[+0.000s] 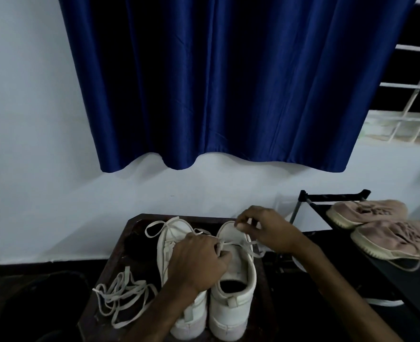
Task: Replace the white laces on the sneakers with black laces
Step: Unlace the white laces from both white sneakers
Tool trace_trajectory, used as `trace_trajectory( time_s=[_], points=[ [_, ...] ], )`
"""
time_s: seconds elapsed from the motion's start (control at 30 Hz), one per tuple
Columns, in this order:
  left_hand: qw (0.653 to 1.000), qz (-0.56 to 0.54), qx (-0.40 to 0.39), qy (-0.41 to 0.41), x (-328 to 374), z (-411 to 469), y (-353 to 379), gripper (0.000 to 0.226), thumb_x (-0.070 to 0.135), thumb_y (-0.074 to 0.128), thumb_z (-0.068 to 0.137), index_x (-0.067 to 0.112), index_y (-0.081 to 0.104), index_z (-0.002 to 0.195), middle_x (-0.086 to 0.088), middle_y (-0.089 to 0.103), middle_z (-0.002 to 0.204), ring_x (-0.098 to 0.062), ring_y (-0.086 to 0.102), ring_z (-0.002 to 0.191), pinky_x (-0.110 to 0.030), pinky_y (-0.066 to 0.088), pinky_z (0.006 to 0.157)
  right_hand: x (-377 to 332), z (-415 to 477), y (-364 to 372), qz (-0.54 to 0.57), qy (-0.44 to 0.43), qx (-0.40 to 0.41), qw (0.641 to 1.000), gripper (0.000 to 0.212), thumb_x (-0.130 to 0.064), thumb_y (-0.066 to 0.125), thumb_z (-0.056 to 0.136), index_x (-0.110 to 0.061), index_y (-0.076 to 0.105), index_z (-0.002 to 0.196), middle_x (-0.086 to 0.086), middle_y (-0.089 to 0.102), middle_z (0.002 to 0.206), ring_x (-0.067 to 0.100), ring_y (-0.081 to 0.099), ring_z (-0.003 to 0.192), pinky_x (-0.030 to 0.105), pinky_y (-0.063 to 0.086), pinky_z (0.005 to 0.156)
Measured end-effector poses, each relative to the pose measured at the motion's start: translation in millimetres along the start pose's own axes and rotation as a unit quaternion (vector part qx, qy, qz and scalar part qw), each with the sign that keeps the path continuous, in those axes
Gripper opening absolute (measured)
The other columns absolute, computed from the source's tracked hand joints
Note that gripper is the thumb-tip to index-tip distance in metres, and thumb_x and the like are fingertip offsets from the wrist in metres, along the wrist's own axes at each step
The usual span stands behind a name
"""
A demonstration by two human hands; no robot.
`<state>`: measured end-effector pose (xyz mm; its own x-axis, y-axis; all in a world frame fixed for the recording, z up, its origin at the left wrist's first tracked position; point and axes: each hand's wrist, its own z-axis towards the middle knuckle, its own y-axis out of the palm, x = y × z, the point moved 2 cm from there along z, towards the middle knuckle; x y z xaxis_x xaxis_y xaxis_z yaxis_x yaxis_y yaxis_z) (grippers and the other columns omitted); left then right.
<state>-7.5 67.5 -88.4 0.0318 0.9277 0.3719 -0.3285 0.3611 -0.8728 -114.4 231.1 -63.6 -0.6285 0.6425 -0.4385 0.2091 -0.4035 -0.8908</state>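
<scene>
**Listener:** Where are the shoes on your feed?

**Operator:** I see two white sneakers side by side on a dark wooden table (110,267). Their heels are toward the camera and their toes toward the wall (19,119). The left sneaker (173,234) is mostly covered by the left hand (199,261). The right sneaker (233,282) shows its open collar and heel tab.

**Listener:** What are the hands holding?

**Operator:** Both are on the white lace (252,244) of the right sneaker. The left hand lies across the gap between the two shoes, fingers curled, its fingertips pinching the lace over the tongue. The right hand (268,229) is farther from me, above the toe end of the same shoe. Its thumb and forefinger are closed in a pinch on a strand of that lace. One end trails off the shoe's right side.

**Listener:** Any other laces?

**Operator:** A loose lace (122,294), also white, lies in a tangle on the table left of the left sneaker, well apart from both hands. A lace loop (172,220) sticks out at the left sneaker's toe. Beyond the tangle sits a black heap (137,245); I cannot tell what it is.

**Listener:** And around the table?

**Operator:** A blue curtain (228,82) hangs on the pale wall behind. To the right, a pair of pinkish sneakers (366,212) rests on a black rack (310,196), below a white window grille (412,95).
</scene>
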Motion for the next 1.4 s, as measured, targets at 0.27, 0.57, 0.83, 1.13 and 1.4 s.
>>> trace_trajectory(
  time_s=[0.27, 0.57, 0.83, 1.13, 1.4],
  points=[
    [1.0, -0.011, 0.001, -0.002, 0, 0, 0, 0.033, 0.046, 0.046, 0.086, 0.022, 0.043, 0.063, 0.001, 0.067, 0.085, -0.019, 0.06, 0.091, -0.029, 0.035, 0.066, -28, 11, 17, -0.18, 0.026, -0.079, 0.98, 0.015, -0.04, 0.064, 0.087, -0.027, 0.065, 0.093, -0.006, 0.067, 0.104, 0.015, 0.059, 0.1, 0.038, 0.043, 0.091],
    [0.999, -0.03, -0.003, 0.023, 2, 2, -2, 0.029, 0.049, 0.05, 0.074, 0.022, 0.053, 0.066, 0.005, 0.057, 0.069, -0.01, 0.056, 0.077, -0.022, 0.03, 0.058, 7, 4, -25, -0.255, 0.112, 0.012, 0.96, 0.009, -0.034, 0.064, 0.089, -0.027, 0.063, 0.094, -0.009, 0.06, 0.104, 0.011, 0.058, 0.092, 0.041, 0.044, 0.093],
    [0.999, -0.043, -0.025, -0.007, 3, 3, -5, 0.037, 0.054, 0.054, 0.077, 0.023, 0.05, 0.057, 0.008, 0.046, 0.055, -0.008, 0.06, 0.076, -0.024, 0.027, 0.056, -38, 16, 10, -0.18, 0.025, -0.116, 0.977, 0.011, -0.036, 0.07, 0.081, -0.03, 0.063, 0.086, -0.012, 0.057, 0.1, 0.011, 0.053, 0.101, 0.038, 0.04, 0.088],
    [0.999, -0.036, -0.008, -0.008, 5, 2, -7, 0.03, 0.046, 0.053, 0.076, 0.018, 0.061, 0.073, 0.004, 0.051, 0.061, -0.013, 0.06, 0.083, -0.023, 0.029, 0.063, 14, 5, -40, -0.302, 0.132, 0.005, 0.944, 0.012, -0.038, 0.063, 0.09, -0.027, 0.059, 0.091, -0.01, 0.057, 0.097, 0.011, 0.057, 0.094, 0.041, 0.04, 0.095],
    [0.999, -0.038, -0.008, -0.015, 6, 2, -9, 0.039, 0.055, 0.052, 0.08, 0.019, 0.065, 0.074, 0.003, 0.061, 0.071, -0.015, 0.062, 0.08, -0.024, 0.03, 0.061, -32, 12, 6, -0.145, 0.012, -0.122, 0.982, 0.021, -0.04, 0.07, 0.081, -0.028, 0.067, 0.098, -0.01, 0.052, 0.101, 0.01, 0.052, 0.096, 0.034, 0.045, 0.081]
  ],
)
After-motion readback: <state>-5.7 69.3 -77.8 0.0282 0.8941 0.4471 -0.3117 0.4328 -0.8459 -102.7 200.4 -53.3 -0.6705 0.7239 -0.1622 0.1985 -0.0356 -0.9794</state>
